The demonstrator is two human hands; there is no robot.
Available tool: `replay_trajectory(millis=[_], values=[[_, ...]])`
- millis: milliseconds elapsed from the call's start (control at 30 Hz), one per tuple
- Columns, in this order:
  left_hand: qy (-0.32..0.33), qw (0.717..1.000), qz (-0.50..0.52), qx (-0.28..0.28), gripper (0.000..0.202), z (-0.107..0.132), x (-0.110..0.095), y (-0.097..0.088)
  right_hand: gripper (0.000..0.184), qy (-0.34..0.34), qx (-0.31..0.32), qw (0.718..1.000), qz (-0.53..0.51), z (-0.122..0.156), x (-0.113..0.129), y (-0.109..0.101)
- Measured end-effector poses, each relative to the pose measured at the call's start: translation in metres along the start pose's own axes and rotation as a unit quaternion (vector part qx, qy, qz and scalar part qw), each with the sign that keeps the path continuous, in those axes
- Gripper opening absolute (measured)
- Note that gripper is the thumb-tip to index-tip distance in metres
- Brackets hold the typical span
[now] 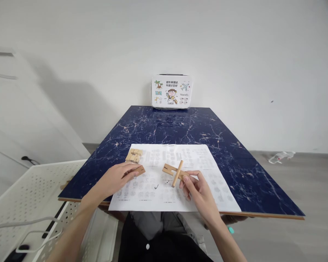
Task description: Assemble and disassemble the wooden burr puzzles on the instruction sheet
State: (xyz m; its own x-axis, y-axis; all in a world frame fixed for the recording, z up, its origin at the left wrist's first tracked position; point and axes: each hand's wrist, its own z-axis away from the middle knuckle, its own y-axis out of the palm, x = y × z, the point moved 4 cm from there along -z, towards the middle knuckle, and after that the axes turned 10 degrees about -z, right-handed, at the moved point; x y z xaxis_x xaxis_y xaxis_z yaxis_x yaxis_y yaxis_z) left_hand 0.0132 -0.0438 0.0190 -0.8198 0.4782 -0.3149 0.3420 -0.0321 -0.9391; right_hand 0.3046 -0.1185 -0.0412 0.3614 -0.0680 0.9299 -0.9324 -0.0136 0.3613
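Between the thumb and fingers of my left hand is a flat wooden puzzle piece with a dark mark, low over the paper sheet. My right hand pinches one end of a slotted wooden piece, marked near its far end. A second wooden stick crosses that piece at its slot, forming a cross. Beyond my left fingers, a small group of wooden puzzle pieces lies at the sheet's upper left corner. The sheet bears faint printed diagrams.
The dark blue marbled table carries a white cartoon-printed case at its far edge, against the wall. A white perforated basket with cables stands at the left. Clear plastic lies on the floor at right.
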Motion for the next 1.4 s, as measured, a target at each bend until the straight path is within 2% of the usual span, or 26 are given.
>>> replay_trajectory(millis=[100, 200, 300, 367, 433, 567, 633, 733, 833, 933, 1067, 1200, 1233, 1300, 1367, 1400], values=[[0.008, 0.999, -0.048, -0.001, 0.039, -0.002, 0.009, 0.003, 0.038, 0.000, 0.004, 1.000, 0.012, 0.001, 0.000, 0.000], [0.001, 0.995, -0.087, -0.056, 0.041, 0.000, 0.013, 0.004, 0.038, -0.001, 0.007, 1.000, 0.018, 0.002, 0.001, 0.000], [0.006, 0.987, -0.101, -0.124, 0.039, 0.005, 0.005, 0.003, 0.040, 0.006, 0.015, 1.000, 0.021, 0.001, 0.001, 0.000], [0.015, 0.988, -0.073, -0.136, 0.041, 0.009, -0.010, 0.004, 0.041, 0.013, 0.021, 0.999, 0.027, 0.000, 0.002, 0.002], [0.023, 0.992, -0.022, -0.118, 0.056, 0.011, -0.032, 0.008, 0.042, 0.020, 0.027, 0.999, 0.032, 0.001, 0.003, 0.005], [0.060, 0.994, 0.084, -0.022, 0.118, 0.006, -0.076, 0.021, 0.041, 0.035, 0.060, 0.997, 0.042, 0.006, 0.009, 0.017], [0.077, 0.990, 0.121, 0.016, 0.125, 0.002, -0.089, 0.025, 0.039, 0.042, 0.082, 0.995, 0.041, 0.009, 0.012, 0.022], [0.095, 0.982, 0.155, 0.042, 0.112, -0.001, -0.097, 0.026, 0.038, 0.053, 0.103, 0.993, 0.029, 0.014, 0.015, 0.029], [0.102, 0.980, 0.165, 0.029, 0.099, -0.001, -0.098, 0.026, 0.040, 0.064, 0.113, 0.991, 0.010, 0.015, 0.014, 0.034], [0.105, 0.983, 0.152, 0.011, 0.095, 0.001, -0.098, 0.025, 0.043, 0.070, 0.114, 0.991, 0.001, 0.014, 0.009, 0.037], [0.099, 0.988, 0.121, 0.022, 0.097, 0.003, -0.094, 0.026, 0.040, 0.066, 0.118, 0.991, -0.003, 0.011, 0.004, 0.039], [0.039, 0.991, 0.114, 0.049, 0.114, 0.007, -0.077, 0.026, 0.036, 0.054, 0.118, 0.991, -0.005, 0.008, 0.006, 0.041], [0.026, 0.990, 0.125, 0.055, 0.110, 0.008, -0.073, 0.026, 0.036, 0.050, 0.118, 0.992, -0.003, 0.007, 0.007, 0.042], [0.012, 0.983, 0.173, 0.065, 0.083, 0.011, -0.067, 0.027, 0.036, 0.045, 0.117, 0.992, 0.002, 0.006, 0.010, 0.044], [0.003, 0.966, 0.251, 0.067, 0.057, 0.013, -0.065, 0.029, 0.037, 0.050, 0.117, 0.992, -0.008, 0.006, 0.010, 0.046], [0.001, 0.954, 0.293, 0.065, 0.051, 0.014, -0.065, 0.031, 0.038, 0.059, 0.119, 0.991, -0.023, 0.006, 0.010, 0.047]])
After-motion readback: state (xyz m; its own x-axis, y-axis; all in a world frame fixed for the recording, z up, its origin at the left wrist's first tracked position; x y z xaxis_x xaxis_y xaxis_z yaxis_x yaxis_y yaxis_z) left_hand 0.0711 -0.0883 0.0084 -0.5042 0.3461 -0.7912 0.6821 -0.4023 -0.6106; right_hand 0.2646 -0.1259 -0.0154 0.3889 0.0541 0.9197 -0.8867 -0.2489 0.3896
